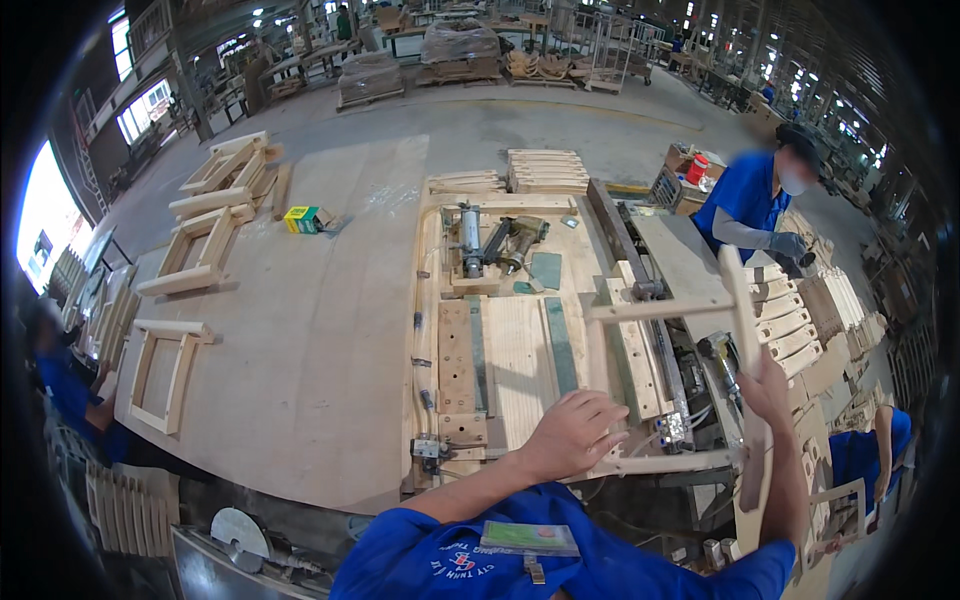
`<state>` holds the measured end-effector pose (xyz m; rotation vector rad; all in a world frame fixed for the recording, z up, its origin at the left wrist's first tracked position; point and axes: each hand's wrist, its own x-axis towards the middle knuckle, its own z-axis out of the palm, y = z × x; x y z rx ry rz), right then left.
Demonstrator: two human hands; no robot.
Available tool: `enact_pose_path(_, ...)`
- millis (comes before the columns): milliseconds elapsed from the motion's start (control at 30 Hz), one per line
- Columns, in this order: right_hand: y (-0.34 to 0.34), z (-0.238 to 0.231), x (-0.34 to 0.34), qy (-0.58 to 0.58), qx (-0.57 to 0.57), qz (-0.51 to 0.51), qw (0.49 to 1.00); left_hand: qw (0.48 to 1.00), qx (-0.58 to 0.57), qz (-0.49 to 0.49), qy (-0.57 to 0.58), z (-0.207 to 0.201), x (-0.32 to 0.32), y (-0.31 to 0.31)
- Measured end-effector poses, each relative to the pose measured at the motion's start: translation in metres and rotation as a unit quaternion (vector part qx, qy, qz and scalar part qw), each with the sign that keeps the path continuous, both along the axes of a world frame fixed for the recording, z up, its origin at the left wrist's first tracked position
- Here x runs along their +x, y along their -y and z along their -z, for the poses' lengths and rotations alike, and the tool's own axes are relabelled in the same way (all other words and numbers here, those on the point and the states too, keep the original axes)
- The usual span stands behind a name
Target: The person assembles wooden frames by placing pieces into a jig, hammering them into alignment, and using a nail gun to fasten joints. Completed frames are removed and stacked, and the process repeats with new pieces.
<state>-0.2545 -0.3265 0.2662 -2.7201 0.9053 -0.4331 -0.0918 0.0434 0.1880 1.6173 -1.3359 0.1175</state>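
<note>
A pale wooden frame (744, 320) with a long curved side piece and two crossbars is held up on my right, slightly blurred. My right hand (768, 392) is wrapped around that side piece. Close to the frame's other end, my left hand (575, 435) has bent, slightly parted fingers with nothing visible in them; whether it touches the frame I cannot tell. Under the frame lies a wooden jig (520, 365) with green strips and a drilled wooden block (456, 360). A pneumatic cylinder (471, 240) and a nail gun (522, 243) rest at the jig's far end.
Wooden frames (165, 375) stand on the large board (310, 400) at left, near a green-yellow box (305, 220). Stacked slats (547, 171) lie beyond the jig. A gloved co-worker (750, 205) works at far right; other people are at both edges. A metal rail (610, 225) borders the jig.
</note>
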Motion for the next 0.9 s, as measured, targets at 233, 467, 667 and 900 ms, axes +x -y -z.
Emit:
enact_pose_path(233,-0.028,0.082,0.155,-0.103,0.077,-0.014,0.992,0.977,0.195,-0.045,0.068,0.07,0.035,0.011)
enact_pose_path(467,-0.041,0.153,0.234,-0.091,0.114,-0.049,0.988,0.952,0.271,-0.139,-0.044,0.131,0.077,0.017)
enact_pose_path(667,-0.045,0.197,0.264,-0.099,0.136,-0.091,0.982,0.92,0.342,-0.173,-0.084,0.149,0.08,0.017)
enact_pose_path(900,-0.072,0.234,0.27,-0.141,0.19,-0.073,0.969,0.898,0.382,-0.207,-0.072,0.161,0.075,-0.003)
